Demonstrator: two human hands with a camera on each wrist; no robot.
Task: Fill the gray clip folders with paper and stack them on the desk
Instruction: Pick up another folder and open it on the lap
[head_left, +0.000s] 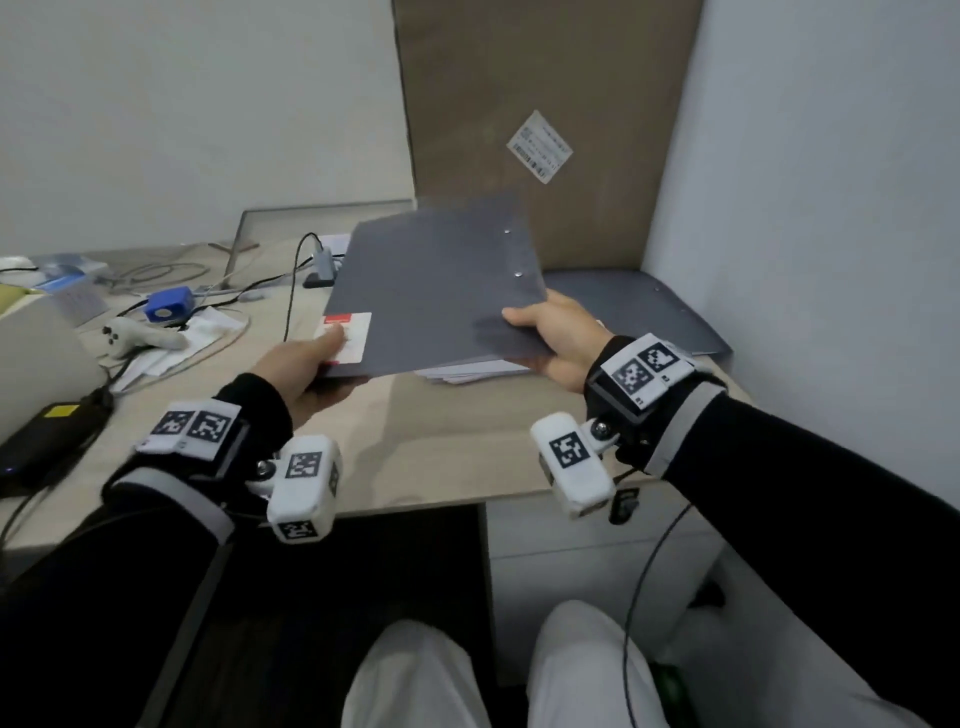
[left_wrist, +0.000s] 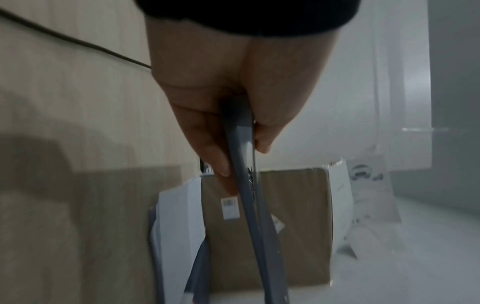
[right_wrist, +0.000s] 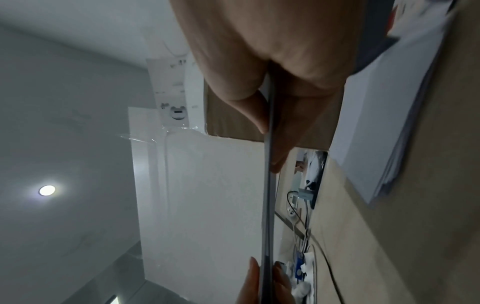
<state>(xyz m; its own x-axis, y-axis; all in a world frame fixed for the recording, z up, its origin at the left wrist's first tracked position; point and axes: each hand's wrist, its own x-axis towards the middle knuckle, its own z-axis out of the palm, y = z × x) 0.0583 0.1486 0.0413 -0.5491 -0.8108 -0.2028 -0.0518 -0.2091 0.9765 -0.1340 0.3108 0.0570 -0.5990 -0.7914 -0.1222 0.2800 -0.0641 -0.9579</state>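
Holding a closed gray clip folder (head_left: 436, 291) above the desk (head_left: 426, 447), the person grips it at both near corners. The left hand (head_left: 306, 369) pinches the left corner, thumb on the red-and-white label (head_left: 347, 335), fingers beneath. The right hand (head_left: 556, 338) pinches the right corner, thumb on top, fingers curled under. Seen edge-on from the left wrist, the folder (left_wrist: 249, 185) looks thin; what it contains cannot be told. Under its raised right side a loose stack of white paper (head_left: 467, 371) lies on the desk. Further right, against the wall, another gray folder (head_left: 644, 312) lies flat. A brown cardboard box (head_left: 545, 130) stands behind, and cables and a blue device (head_left: 169, 306) lie at left.
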